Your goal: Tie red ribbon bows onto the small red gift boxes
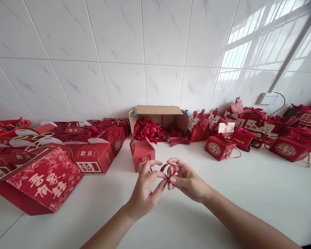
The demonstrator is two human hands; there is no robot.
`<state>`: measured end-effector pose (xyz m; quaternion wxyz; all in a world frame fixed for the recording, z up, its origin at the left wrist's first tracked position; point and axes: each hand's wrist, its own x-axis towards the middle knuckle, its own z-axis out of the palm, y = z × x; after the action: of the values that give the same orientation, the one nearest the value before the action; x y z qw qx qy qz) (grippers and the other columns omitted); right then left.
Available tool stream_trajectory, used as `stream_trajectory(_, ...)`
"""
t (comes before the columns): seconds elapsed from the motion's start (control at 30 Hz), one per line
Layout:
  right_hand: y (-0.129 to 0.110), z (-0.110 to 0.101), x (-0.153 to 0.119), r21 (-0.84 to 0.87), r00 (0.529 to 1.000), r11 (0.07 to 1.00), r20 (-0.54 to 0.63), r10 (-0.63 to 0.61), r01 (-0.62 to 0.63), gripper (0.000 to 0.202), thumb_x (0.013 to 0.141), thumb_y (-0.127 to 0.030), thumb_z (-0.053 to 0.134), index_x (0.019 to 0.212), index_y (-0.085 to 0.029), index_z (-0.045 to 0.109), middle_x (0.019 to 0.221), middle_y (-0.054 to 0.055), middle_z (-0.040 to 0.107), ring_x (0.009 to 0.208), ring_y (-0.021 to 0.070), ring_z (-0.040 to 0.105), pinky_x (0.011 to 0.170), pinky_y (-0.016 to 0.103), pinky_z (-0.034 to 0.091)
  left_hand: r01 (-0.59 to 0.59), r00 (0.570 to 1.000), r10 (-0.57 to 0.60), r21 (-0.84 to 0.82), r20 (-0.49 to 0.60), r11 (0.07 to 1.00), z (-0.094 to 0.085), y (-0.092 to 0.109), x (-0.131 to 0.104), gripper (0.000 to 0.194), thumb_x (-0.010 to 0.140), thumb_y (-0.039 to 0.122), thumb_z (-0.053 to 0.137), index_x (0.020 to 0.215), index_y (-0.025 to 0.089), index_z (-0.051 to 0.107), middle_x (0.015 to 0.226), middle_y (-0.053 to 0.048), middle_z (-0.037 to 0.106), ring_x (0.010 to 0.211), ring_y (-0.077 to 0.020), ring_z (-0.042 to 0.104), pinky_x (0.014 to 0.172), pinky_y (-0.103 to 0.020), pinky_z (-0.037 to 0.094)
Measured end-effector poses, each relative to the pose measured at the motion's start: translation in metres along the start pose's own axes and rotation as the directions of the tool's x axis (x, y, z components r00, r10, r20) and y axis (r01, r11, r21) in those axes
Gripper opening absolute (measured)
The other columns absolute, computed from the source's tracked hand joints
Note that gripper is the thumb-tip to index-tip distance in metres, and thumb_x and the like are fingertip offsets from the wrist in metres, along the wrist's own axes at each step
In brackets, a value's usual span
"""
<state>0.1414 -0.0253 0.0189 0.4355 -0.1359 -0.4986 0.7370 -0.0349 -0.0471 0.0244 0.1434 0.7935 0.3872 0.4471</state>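
Between my two hands a dark red ribbon (174, 168) is bent into a loop above the white table. My left hand (148, 188) pinches it at the base of the loop with thumb and index finger, the other fingers raised. From the other side my right hand (188, 181) grips the same ribbon, its thumb against the crossing point. Just behind my left fingertips stands a small red gift box (142, 152) with a rounded top flap; its lower right part is hidden by my fingers.
A cardboard box (155, 110) holding red ribbons (149, 129) stands against the tiled wall. Rows of red gift boxes (94, 157) fill the left, with a larger tilted box (48, 181) in front. Ribbon-tied boxes (219, 147) stand at right, below a wall socket (268, 98).
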Motion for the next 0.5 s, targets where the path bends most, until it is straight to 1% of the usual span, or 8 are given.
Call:
stream_trajectory(0.1, 0.000, -0.001, -0.001, 0.018, 0.999, 0.999, 0.012, 0.035, -0.035, 0.042, 0.072, -0.015, 0.073, 0.106, -0.026, 0.051, 0.080, -0.005, 0.058, 0.061, 0.0089, 0.063, 0.064, 0.024, 0.047, 0.048, 0.998, -0.046, -0.056, 0.043, 0.997, 0.000, 0.002, 0.000, 0.016, 0.086, 0.030, 0.051, 0.080, 0.023, 0.064, 0.119, -0.009, 0.046, 0.119, -0.0251, 0.038, 0.100, -0.042, 0.035)
stream_trajectory(0.17, 0.000, -0.003, -0.002, 0.003, 0.999, 0.999, 0.029, 0.046, -0.046, 0.043, 0.071, -0.016, 0.074, 0.107, -0.025, 0.050, 0.078, -0.005, 0.058, 0.059, 0.0088, 0.063, 0.062, 0.024, 0.047, 0.103, 0.991, -0.092, -0.120, 0.096, 0.987, -0.002, 0.004, 0.001, 0.017, 0.086, 0.032, 0.051, 0.080, 0.023, 0.064, 0.123, -0.009, 0.045, 0.124, -0.0258, 0.035, 0.104, -0.044, 0.031)
stream_trajectory(0.27, -0.002, -0.006, -0.001, -0.040, 0.997, 0.998, 0.064, 0.048, -0.046, 0.043, 0.071, -0.016, 0.074, 0.106, -0.025, 0.050, 0.076, -0.005, 0.060, 0.058, 0.0102, 0.064, 0.059, 0.023, 0.047, 0.195, 0.966, -0.151, -0.204, 0.210, 0.959, -0.006, 0.006, 0.003, 0.017, 0.085, 0.034, 0.052, 0.082, 0.023, 0.064, 0.131, -0.008, 0.041, 0.131, -0.0273, 0.028, 0.108, -0.047, 0.028)
stream_trajectory(0.37, -0.003, -0.008, -0.001, -0.063, 0.994, 0.997, 0.092, 0.057, -0.051, 0.041, 0.072, -0.015, 0.073, 0.105, -0.024, 0.049, 0.074, -0.005, 0.061, 0.060, 0.0119, 0.066, 0.059, 0.024, 0.048, 0.249, 0.935, -0.173, -0.226, 0.311, 0.942, -0.010, 0.008, 0.005, 0.018, 0.086, 0.034, 0.052, 0.083, 0.023, 0.065, 0.134, -0.008, 0.040, 0.134, -0.0293, 0.022, 0.108, -0.052, 0.026)
stream_trajectory(0.43, -0.003, -0.009, -0.001, -0.078, 0.993, 0.996, 0.099, 0.059, -0.051, 0.039, 0.073, -0.015, 0.072, 0.103, -0.023, 0.049, 0.074, -0.005, 0.061, 0.060, 0.0124, 0.067, 0.061, 0.026, 0.049, 0.263, 0.923, -0.177, -0.224, 0.342, 0.939, -0.011, 0.009, 0.006, 0.018, 0.086, 0.034, 0.052, 0.083, 0.022, 0.065, 0.135, -0.009, 0.040, 0.135, -0.0300, 0.020, 0.108, -0.055, 0.027)
stream_trajectory(0.5, -0.003, -0.008, -0.001, -0.105, 0.994, 0.993, 0.095, 0.055, -0.045, 0.037, 0.073, -0.016, 0.072, 0.101, -0.023, 0.048, 0.074, -0.005, 0.061, 0.061, 0.0127, 0.067, 0.062, 0.027, 0.050, 0.261, 0.925, -0.184, -0.205, 0.332, 0.943, -0.010, 0.008, 0.006, 0.019, 0.086, 0.035, 0.051, 0.082, 0.022, 0.065, 0.135, -0.009, 0.039, 0.135, -0.0304, 0.020, 0.107, -0.056, 0.027)
